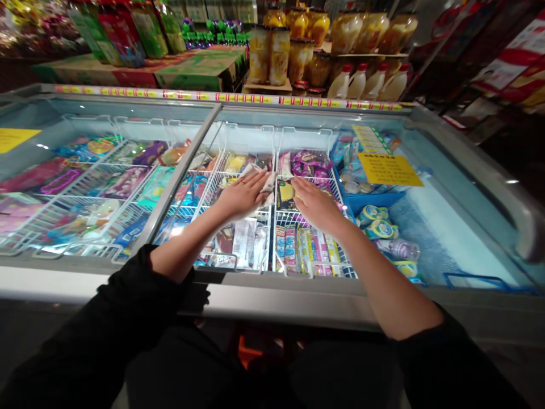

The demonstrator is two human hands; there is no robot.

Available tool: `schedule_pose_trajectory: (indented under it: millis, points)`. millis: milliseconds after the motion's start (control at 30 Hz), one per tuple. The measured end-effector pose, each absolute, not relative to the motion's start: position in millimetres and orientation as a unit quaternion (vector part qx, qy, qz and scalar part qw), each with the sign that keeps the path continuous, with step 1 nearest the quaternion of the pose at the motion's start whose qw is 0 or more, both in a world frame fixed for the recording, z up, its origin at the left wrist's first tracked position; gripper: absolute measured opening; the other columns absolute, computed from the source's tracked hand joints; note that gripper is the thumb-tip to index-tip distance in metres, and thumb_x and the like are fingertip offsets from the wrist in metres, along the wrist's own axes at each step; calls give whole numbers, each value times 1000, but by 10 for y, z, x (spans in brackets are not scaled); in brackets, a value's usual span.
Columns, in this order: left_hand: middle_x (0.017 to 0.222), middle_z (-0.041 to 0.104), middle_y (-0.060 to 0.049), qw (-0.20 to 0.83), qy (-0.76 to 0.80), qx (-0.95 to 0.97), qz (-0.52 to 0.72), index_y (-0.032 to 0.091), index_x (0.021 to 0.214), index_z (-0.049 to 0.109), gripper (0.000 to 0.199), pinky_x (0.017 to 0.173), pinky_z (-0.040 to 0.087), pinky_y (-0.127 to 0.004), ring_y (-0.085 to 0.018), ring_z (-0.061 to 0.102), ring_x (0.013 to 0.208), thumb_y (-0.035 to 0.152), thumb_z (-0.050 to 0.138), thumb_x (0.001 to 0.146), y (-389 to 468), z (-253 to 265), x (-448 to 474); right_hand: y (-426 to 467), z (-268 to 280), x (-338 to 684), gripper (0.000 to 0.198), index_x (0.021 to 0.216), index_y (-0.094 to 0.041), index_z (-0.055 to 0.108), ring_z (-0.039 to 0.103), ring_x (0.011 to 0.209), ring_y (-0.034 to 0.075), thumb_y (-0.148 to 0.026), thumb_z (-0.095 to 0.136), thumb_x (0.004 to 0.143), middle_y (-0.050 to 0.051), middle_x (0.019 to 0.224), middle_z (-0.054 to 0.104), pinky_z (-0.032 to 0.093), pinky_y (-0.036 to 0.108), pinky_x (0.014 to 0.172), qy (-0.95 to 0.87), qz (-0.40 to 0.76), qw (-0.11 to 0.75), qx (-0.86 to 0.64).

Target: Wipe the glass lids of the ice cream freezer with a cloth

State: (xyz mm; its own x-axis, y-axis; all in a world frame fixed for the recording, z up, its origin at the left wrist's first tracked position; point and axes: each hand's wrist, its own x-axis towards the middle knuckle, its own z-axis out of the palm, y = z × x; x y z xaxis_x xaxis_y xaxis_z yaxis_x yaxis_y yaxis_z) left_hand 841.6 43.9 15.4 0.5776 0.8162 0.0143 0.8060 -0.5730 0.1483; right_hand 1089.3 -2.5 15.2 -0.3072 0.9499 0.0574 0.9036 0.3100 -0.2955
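My left hand (243, 197) lies flat over the middle of a chest freezer (293, 301), fingers stretched to the right. Partly beneath its fingertips is a crumpled whitish-beige thing (269, 183), which could be a cloth or a wrapper. Palm down, my right hand (318, 205) is beside it, fingers together and pointing forward-left, near a black-and-yellow package (284, 194). Both hands appear to be above the clear lid; contact with it is hard to tell. Below them, white wire baskets hold purple packets (309, 162) and colourful narrow packs (313, 247).
A metal lid edge (183, 184) crosses the freezer left of my hands. A yellow sign (390, 169) is at the right, above round tubs (381, 229). Behind the freezer stand glass jars (279, 54), red-capped jugs (360, 82) and bottles (119, 34) on a cardboard box (191, 71).
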Motion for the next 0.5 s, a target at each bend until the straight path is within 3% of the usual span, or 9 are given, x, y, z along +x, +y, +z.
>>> schedule_pose_trajectory:
  millis: [233,500]
  points:
    - [183,16,-9,69,585,806,55,14,175,17,72,135,20,-49,-28,18,168,43,21,109,1029,272,8828,-16,201,10912,64,170,-16,40,26,165,28,-31,33,108,5,176,37,24,52,137,-796,105,114,-585]
    - [182,22,-2,58,421,904,43,22,175,20,69,137,13,-39,-23,21,168,48,24,111,408,140,8878,-12,205,10907,64,167,-12,43,27,165,31,-30,36,106,9,176,37,25,53,137,-798,88,114,-586]
